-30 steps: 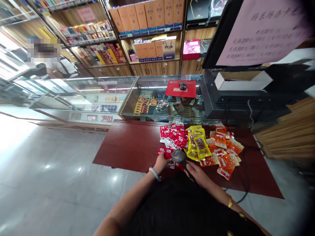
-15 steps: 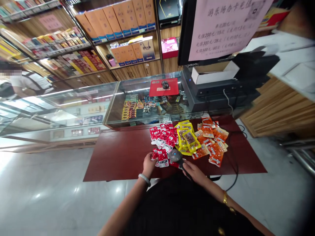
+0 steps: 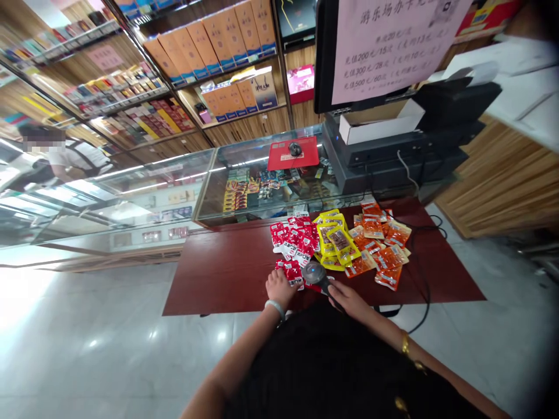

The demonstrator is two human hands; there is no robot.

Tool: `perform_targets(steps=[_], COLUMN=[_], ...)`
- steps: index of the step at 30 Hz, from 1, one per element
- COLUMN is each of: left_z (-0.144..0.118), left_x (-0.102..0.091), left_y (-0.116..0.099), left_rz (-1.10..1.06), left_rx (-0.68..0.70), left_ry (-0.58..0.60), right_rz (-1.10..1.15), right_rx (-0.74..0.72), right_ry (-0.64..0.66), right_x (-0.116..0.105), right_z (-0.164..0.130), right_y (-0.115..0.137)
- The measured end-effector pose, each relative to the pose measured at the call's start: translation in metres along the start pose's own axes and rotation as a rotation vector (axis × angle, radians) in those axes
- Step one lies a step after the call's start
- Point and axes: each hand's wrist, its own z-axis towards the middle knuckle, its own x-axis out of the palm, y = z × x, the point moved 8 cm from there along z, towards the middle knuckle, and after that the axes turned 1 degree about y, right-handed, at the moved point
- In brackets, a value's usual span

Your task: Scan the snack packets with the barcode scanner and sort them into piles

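My right hand (image 3: 347, 299) is closed around the handle of a dark grey barcode scanner (image 3: 315, 273). The scanner's head, with a small blue light, points over the table close to the red packets. My left hand (image 3: 280, 288), with a pale bracelet at its wrist, is bent over a small red-and-white snack packet (image 3: 290, 269) at the near edge of the pile; its fingertips are partly hidden. Beyond it lie several more red-and-white packets (image 3: 299, 233). To their right is a stack of yellow snack packets (image 3: 338, 238), then scattered orange packets (image 3: 388, 256).
The packets lie on a dark red table (image 3: 218, 267) against a glass display case (image 3: 209, 203). A red mouse pad (image 3: 279, 157), a monitor with a pink notice (image 3: 384, 52) and a white box (image 3: 379, 128) stand behind. A black cable (image 3: 427, 279) crosses the right side. Another person (image 3: 70, 157) is at far left.
My left hand has shifted up and right, turning its back upward over the near red packet. The scanner stays in my right hand close by. The camera view has shifted slightly.
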Motion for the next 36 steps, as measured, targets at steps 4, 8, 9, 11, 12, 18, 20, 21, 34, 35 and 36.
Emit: perform_targets(steps=[4, 8, 9, 11, 12, 18, 20, 21, 34, 35, 36], left_z=[0.001, 0.000, 0.000, 0.000, 0.001, -0.004, -0.009, -0.012, -0.003, -0.003, -0.002], left_x=[0.006, 0.015, 0.017, 0.019, 0.019, 0.003, 0.007, 0.012, 0.042, 0.040, 0.036], left_y=[-0.006, -0.005, -0.005, -0.005, -0.004, -0.032, -0.060, -0.073, -0.124, -0.121, -0.116], left_rz=[0.009, 0.011, 0.015, 0.021, 0.021, 0.052, 0.108, 0.142, 0.114, 0.060, -0.016], left_rx=[-0.032, -0.066, -0.078, -0.105, -0.117, 0.102, 0.339, 0.439, 0.533, 0.492, 0.447], left_ry=[0.000, 0.014, 0.020, 0.027, 0.023, -0.064, -0.013, 0.025, 0.283, 0.275, 0.261], right_rz=[-0.036, -0.009, -0.001, 0.005, 0.003, -0.028, -0.036, -0.042, -0.074, -0.072, -0.068], right_rx=[-0.040, 0.003, 0.019, 0.040, 0.043, -0.032, -0.052, -0.054, -0.068, -0.068, -0.065], right_ry=[0.002, -0.027, -0.033, -0.039, -0.039, -0.032, -0.021, -0.016, -0.069, -0.067, -0.067], right_x=[-0.011, -0.024, -0.026, -0.029, -0.030, -0.033, -0.033, -0.033, -0.051, -0.051, -0.050], right_z=[-0.005, -0.011, -0.012, -0.015, -0.016, -0.018, -0.019, -0.019, -0.034, -0.034, -0.034], right_y=[0.003, 0.001, 0.002, 0.007, 0.010, 0.029, 0.029, 0.028, 0.014, 0.014, 0.015])
